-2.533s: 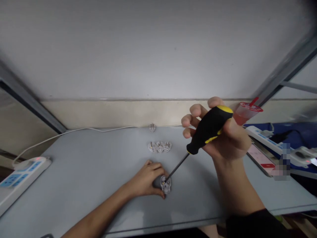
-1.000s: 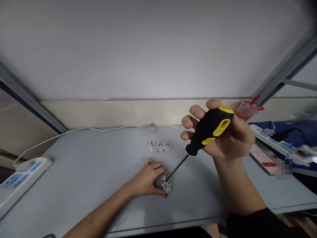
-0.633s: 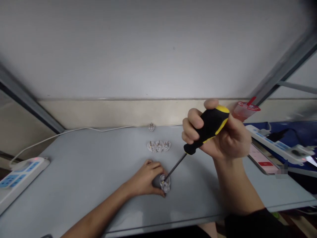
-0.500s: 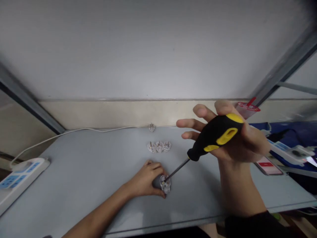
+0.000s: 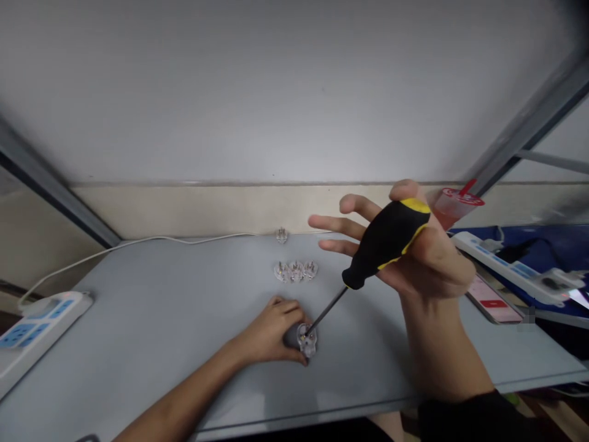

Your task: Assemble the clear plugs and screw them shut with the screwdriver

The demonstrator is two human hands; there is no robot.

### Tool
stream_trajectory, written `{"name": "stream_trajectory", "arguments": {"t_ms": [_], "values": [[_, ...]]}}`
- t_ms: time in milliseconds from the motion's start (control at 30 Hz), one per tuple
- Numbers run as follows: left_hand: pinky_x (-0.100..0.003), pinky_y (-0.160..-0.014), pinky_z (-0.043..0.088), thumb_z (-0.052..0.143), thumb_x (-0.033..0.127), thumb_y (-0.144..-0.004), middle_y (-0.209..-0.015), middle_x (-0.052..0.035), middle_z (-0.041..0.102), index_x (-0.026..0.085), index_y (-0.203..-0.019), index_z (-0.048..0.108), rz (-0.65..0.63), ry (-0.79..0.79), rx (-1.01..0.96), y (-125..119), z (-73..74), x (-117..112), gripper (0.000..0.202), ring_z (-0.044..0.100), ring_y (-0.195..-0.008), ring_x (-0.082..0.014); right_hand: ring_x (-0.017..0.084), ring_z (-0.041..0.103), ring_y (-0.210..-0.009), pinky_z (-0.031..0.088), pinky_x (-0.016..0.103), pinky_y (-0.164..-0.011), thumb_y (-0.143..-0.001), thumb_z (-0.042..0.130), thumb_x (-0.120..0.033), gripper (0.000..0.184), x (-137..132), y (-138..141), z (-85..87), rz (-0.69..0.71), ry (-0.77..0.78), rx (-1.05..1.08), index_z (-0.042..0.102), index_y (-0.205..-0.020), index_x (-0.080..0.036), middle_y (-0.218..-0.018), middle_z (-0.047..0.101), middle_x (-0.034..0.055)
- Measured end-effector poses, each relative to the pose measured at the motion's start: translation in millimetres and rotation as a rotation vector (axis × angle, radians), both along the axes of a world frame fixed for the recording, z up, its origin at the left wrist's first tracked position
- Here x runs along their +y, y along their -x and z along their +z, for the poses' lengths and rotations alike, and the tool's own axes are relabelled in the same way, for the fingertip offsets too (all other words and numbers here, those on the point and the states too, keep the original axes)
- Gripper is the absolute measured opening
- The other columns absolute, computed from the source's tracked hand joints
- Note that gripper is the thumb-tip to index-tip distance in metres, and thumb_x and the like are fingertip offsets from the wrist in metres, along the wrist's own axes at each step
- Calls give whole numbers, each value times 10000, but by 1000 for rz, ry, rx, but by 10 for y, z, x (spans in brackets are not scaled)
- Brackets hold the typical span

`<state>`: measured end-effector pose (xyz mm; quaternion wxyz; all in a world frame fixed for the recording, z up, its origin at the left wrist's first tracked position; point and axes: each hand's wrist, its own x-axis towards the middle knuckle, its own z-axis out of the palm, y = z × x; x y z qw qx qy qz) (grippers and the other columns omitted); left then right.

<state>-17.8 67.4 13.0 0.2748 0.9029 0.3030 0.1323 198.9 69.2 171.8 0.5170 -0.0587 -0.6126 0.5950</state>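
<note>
On the grey tabletop, my left hand (image 5: 276, 333) is closed around a clear plastic plug (image 5: 308, 345), thumb and fingers gripping its sides. A screwdriver (image 5: 386, 239) with a black and yellow handle slants down, its tip inside the plug. My right hand (image 5: 427, 258) holds the handle near its butt end, between thumb and forefinger, while the other fingers stretch out to the left. Just beyond my left hand, three clear plug pieces (image 5: 296, 271) with metal pins up stand in a touching row. Another such piece (image 5: 281, 235) sits at the table's back edge.
A white power strip (image 5: 46, 325) lies at the left, its cable (image 5: 170, 239) running along the back edge. On the right are a phone (image 5: 494, 301), another power strip (image 5: 506, 264) with things plugged in, and a cup (image 5: 453, 205) with a red straw.
My right hand and the screwdriver handle have shifted left and slightly up, and the handle has turned about its axis. The tip stays in the plug. My left hand remains in place.
</note>
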Motion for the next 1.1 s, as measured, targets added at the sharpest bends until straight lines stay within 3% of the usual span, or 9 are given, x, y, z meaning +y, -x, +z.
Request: {"name": "stream_trajectory", "arguments": {"t_ms": [67, 133, 233, 400, 467, 667, 900, 1100], "values": [[-347, -855, 346, 769, 539, -674, -969, -19, 640, 214, -975, 599, -1, -4, -4, 3, -12, 2, 475, 579, -927, -238, 255, 589, -1156, 504, 499, -929, -816, 629, -319, 268, -18, 31, -10, -73, -17, 4, 463, -1026, -316, -1200, 553, 11], [-349, -858, 347, 760, 545, -680, -974, -23, 640, 212, -983, 598, -4, -8, -5, 6, -24, 5, 478, 583, -925, -236, 171, 668, -873, 566, 370, -726, -825, 617, -284, 259, -16, 71, -35, -126, -39, 57, 449, -1019, -318, -1059, 587, -6], [-356, -866, 347, 758, 545, -681, -971, -26, 642, 209, -985, 597, -11, -11, -7, 9, -33, 7, 481, 591, -914, -234, 60, 490, -521, 432, 210, -479, -837, 595, -277, 247, 20, 111, -74, -128, -32, 130, 463, -1042, -319, -802, 520, -37], [-361, -873, 351, 767, 537, -674, -980, -29, 641, 201, -974, 591, -3, -19, -9, 5, -21, 2, 483, 586, -931, -238, 123, 520, -670, 472, 298, -575, -881, 468, -424, 360, 68, 96, -63, -59, -12, 61, 492, -1203, -265, -898, 494, 36], [-360, -868, 356, 762, 542, -677, -978, -29, 641, 201, -962, 590, -3, -22, 1, 3, -15, 2, 476, 585, -928, -237, 152, 537, -736, 487, 328, -615, -882, 483, -437, 344, 43, 83, -41, -103, -45, 3, 500, -1183, -273, -932, 512, 47], [-365, -859, 369, 779, 561, -647, -978, -29, 632, 213, -970, 595, 0, -33, 1, 2, -22, 4, 510, 579, -924, -250, 195, 560, -780, 494, 359, -652, -845, 591, -449, 390, -130, 112, -20, -515, -173, -247, 478, -1182, -288, -881, 553, 53], [-365, -867, 372, 787, 528, -656, -965, -31, 637, 214, -968, 597, -8, -44, 7, -8, 0, 1, 482, 584, -937, -256, 126, 503, -720, 448, 275, -563, -742, 724, -326, 395, -114, 226, -110, -961, -328, -158, 523, -1081, -295, -977, 482, 31], [-354, -861, 392, 804, 497, -629, -951, -22, 650, 208, -948, 614, -25, -74, 27, -11, 47, -37, 470, 607, -907, -243, 115, 511, -759, 487, 238, -581, -642, 783, -149, 413, -241, 285, -57, -1235, -274, -45, 574, -965, -298, -925, 473, 5]]}}
